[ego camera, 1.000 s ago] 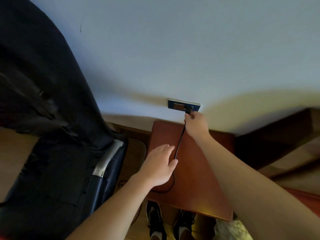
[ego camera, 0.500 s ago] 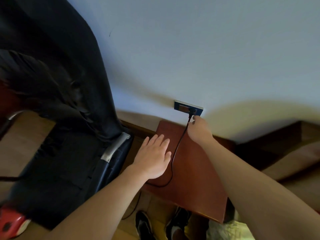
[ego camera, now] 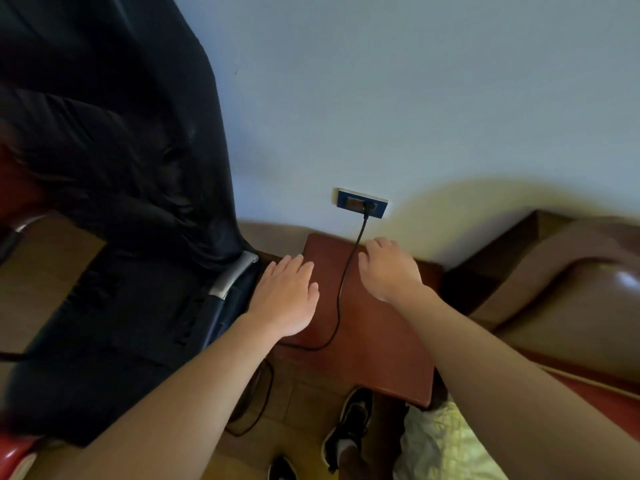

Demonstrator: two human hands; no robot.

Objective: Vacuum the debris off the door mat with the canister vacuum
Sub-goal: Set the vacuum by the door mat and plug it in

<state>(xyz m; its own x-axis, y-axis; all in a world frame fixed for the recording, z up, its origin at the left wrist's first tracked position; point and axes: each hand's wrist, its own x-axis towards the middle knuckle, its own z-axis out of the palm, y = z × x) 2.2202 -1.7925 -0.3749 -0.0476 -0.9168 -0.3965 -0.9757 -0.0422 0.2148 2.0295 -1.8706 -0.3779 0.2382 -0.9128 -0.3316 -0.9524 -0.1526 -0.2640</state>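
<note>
Now the left hand (ego camera: 287, 299) is flat and open over the table (ego camera: 381, 341); the right hand (ego camera: 388, 268), loosely curled, holds nothing beside the cord (ego camera: 345, 282) plugged into the socket (ego camera: 362, 203).

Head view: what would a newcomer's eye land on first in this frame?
A black cord is plugged into the blue wall socket at centre and trails down across the reddish wooden table. Both hands are open over that table, the left hand to the left of the cord and the right hand to its right, neither holding anything. A big black chair fills the left side.
</note>
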